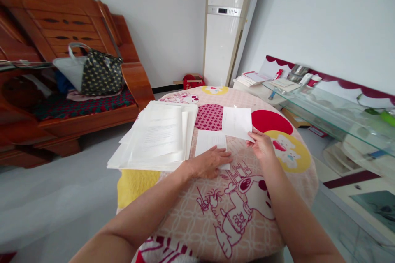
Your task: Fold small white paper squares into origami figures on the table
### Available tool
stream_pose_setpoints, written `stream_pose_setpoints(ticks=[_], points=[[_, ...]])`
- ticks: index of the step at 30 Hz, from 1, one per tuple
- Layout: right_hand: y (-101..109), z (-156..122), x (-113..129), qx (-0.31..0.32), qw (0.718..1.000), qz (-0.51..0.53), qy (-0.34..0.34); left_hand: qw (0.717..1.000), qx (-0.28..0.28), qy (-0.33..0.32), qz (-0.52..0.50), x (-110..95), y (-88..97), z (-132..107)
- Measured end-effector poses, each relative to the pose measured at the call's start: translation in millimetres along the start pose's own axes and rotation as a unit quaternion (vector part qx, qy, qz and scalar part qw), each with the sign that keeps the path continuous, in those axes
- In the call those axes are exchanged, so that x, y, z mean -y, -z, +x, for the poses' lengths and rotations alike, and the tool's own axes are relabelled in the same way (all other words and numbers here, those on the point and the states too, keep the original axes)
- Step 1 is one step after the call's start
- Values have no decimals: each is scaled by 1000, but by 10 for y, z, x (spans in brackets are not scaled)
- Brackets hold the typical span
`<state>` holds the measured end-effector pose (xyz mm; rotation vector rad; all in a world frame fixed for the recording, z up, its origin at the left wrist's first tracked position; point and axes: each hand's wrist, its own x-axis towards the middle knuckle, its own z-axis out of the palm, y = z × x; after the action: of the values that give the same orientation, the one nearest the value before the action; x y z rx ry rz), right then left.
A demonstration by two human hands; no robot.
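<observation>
My left hand (pixel 211 161) lies flat, fingers stretched out, on a small white sheet of paper (pixel 207 140) with faint print. Beyond it to the right is a second small sheet of paper (pixel 237 120). My right hand (pixel 261 144) pinches that sheet at its near right corner, thumb on top. The two sheets lie close together, edges nearly meeting. Left of them spreads a loose, uneven stack of larger printed papers (pixel 159 131). All of it rests on a round table with a patterned cloth (pixel 197 222).
A wooden bench (pixel 68 12) on the left holds a dark patterned bag (pixel 101 72). A tall white cabinet-like unit (pixel 222 41) stands at the back. To the right, a glass-topped stand (pixel 333 111) carries metal containers (pixel 298 73) and papers (pixel 251 78).
</observation>
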<state>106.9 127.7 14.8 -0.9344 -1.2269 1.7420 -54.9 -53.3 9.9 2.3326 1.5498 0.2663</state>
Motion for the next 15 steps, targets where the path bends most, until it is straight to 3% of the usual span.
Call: stream_pose_setpoints(ticks=[7,11,15], points=[[109,-10,-134,12,1000,1,15,1000,18,-9,2,16,31,-51],[139,-7,-121,5,1000,15,8,998,39,25,36,-13,47,-63],[150,-7,-123,-12,1000,27,-4,996,16,58,71,41,49,-79]])
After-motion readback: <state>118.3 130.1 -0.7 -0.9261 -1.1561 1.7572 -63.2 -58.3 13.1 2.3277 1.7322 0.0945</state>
